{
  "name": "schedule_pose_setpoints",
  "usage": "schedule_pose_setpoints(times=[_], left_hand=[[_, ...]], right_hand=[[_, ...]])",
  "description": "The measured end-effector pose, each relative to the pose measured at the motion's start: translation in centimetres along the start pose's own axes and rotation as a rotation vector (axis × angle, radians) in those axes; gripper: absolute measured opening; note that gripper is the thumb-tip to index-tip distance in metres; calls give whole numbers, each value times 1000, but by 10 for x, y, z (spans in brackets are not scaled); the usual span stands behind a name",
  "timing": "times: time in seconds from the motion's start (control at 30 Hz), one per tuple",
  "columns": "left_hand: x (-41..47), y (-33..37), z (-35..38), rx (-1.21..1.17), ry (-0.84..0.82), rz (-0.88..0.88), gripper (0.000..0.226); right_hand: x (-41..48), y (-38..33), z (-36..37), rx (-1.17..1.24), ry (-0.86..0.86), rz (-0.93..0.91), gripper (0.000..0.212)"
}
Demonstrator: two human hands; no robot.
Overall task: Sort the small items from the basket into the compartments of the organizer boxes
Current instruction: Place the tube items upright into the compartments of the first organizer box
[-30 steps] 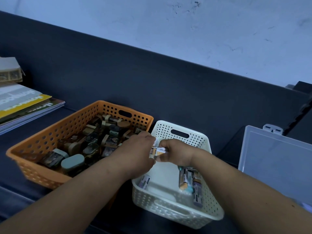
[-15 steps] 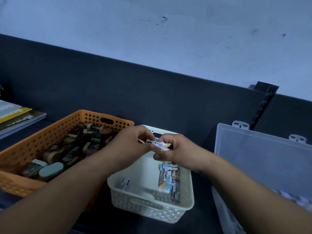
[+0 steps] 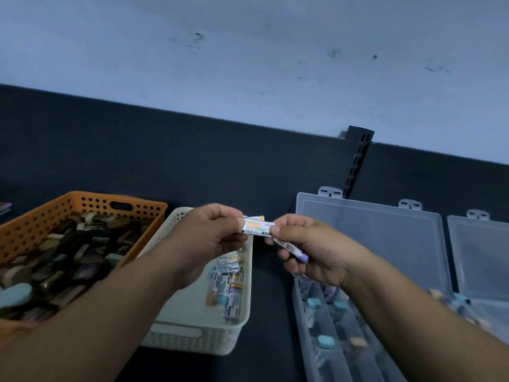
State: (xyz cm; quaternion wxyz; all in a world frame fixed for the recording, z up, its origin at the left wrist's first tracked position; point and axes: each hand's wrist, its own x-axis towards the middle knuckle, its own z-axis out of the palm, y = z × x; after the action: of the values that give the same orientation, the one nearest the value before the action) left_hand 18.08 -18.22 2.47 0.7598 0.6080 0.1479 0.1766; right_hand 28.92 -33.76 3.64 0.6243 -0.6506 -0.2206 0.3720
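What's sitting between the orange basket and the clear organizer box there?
In the head view, the white basket sits between them, holding a few small tubes; beside it runs a bare strip of dark tabletop.

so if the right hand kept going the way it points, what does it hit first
Probably the left hand: the right hand points left at it, and both pinch the same tube, so only that tube lies between.

Pale scuffed wall (image 3: 275, 64) above dark partition panel (image 3: 192, 161); dim bluish light.
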Motion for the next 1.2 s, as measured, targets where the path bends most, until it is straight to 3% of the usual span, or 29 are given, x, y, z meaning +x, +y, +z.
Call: schedule_pose_setpoints(times=[0.1,0.27,0.43,0.5,0.67,0.83,0.9,1.07,1.2], left_hand=[[0,-1,17,-68,-49,-3,14],[-2,-2,45,15,-63,49,17],[-2,-3,72,8,-63,47,12],[-1,-4,80,-44,-45,7,11],[3,-7,93,-210,7,-138,4],[3,-13,106,-332,-28,-258,10],[2,-14,112,-356,-71,-274,16],[2,-16,119,-213,-163,-282,11],[3,-19,122,-152,-108,-269,10]], right_hand=[[-11,1,-15,-11,8,-22,10],[-27,4,-35,-158,3,-90,9],[-45,5,-47,-132,-44,-89,12],[-50,6,-52,-61,-49,-78,6],[-64,7,-71,251,-72,-73,29],[-71,12,-88,481,-40,9,13],[-73,14,-91,468,-30,2,10],[-72,21,-105,325,9,-70,37],[-72,21,-117,130,62,-126,18]])
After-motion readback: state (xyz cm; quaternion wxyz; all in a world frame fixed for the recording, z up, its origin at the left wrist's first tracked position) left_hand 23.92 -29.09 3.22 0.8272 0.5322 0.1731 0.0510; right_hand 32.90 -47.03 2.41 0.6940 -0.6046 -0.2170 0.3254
